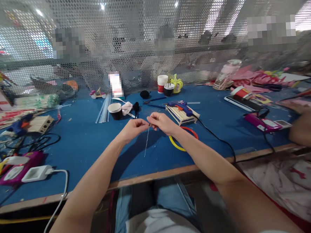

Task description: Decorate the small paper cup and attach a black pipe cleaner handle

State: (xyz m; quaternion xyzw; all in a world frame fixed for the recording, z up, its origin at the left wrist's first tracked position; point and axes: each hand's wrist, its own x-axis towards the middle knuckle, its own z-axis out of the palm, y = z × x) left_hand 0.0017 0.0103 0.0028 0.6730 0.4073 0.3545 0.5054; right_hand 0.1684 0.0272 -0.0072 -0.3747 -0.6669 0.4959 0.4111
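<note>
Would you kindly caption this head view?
Left hand and right hand pinch a thin pale strand over the blue table.

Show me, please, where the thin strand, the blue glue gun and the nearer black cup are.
thin strand [146, 141]: head view, middle of its hanging length.
blue glue gun [182, 107]: head view, its body.
nearer black cup [115, 114]: head view, its side wall.

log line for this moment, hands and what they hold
left hand: pinches thin strand | right hand: pinches it too | strand: hangs over blue table | nearby: glue gun
</note>
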